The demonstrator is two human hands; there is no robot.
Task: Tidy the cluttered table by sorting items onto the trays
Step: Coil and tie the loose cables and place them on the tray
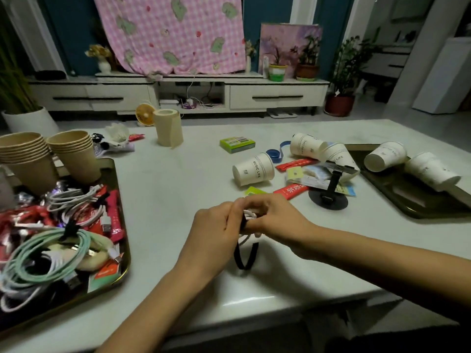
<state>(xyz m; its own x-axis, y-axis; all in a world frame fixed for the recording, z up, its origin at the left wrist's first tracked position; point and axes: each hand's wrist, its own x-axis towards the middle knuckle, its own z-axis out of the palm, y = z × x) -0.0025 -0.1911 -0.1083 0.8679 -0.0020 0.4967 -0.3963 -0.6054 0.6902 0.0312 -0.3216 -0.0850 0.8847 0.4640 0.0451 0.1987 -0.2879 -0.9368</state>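
Note:
My left hand (214, 230) and my right hand (275, 217) meet above the table's near middle, both closed on a small coiled white cable (248, 215) with a black strap (246, 253) looping down from it. On the left stands a dark tray (122, 263) piled with coiled cables (48, 253), red sachets and two stacks of brown paper cups (74, 151). At the right is a second dark tray (397, 197) with two white paper cups (384, 156) lying on it.
Loose on the table: white cups (253, 169) lying on their sides, red sachets (290, 191), a black phone stand (328, 197), a blue tape loop (276, 152), a green box (237, 143), a paper roll (168, 127) and wrappers at the back left.

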